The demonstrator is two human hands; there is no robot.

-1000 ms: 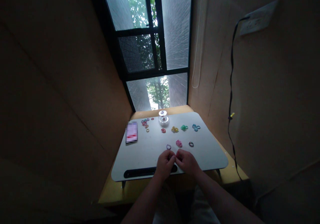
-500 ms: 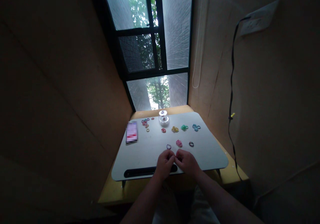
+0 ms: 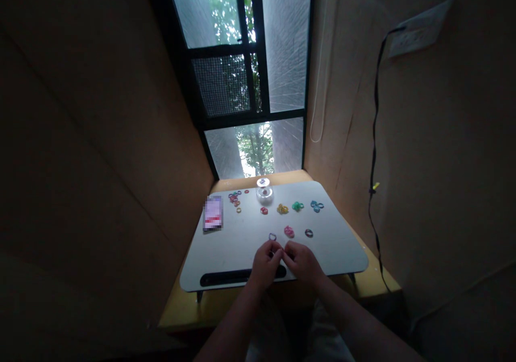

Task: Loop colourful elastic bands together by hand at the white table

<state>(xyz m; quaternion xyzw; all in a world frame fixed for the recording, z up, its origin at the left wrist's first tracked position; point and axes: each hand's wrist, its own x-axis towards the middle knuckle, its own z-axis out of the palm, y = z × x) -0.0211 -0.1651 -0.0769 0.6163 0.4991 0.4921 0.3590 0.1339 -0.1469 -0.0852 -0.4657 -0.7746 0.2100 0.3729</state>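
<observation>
My left hand point(image 3: 266, 261) and my right hand point(image 3: 300, 261) meet near the front edge of the white lap table point(image 3: 237, 249). Both have their fingers pinched together, the fingertips touching or nearly so; whatever they hold is too small to make out. Just beyond my left hand lies a purplish ring-shaped band point(image 3: 272, 236). Past the right fingers is a pink bunch of bands point(image 3: 289, 231), with a dark band point(image 3: 308, 233) beside it. Farther back sit small groups of red bands point(image 3: 264, 210), yellow bands point(image 3: 282, 208), green bands point(image 3: 297, 206) and blue bands point(image 3: 317, 206).
A mixed heap of coloured bands point(image 3: 234, 198) lies at the back left, near a phone-like flat object point(image 3: 213, 213) with a blurred face. A clear round container point(image 3: 264, 192) stands at the back. A black slot point(image 3: 226, 277) runs along the front edge. A cable point(image 3: 374, 136) hangs on the right wall.
My fingers have shifted slightly at the fingertips, with a small gap now showing in the left hand's curl. The bands on the table lie as before.
</observation>
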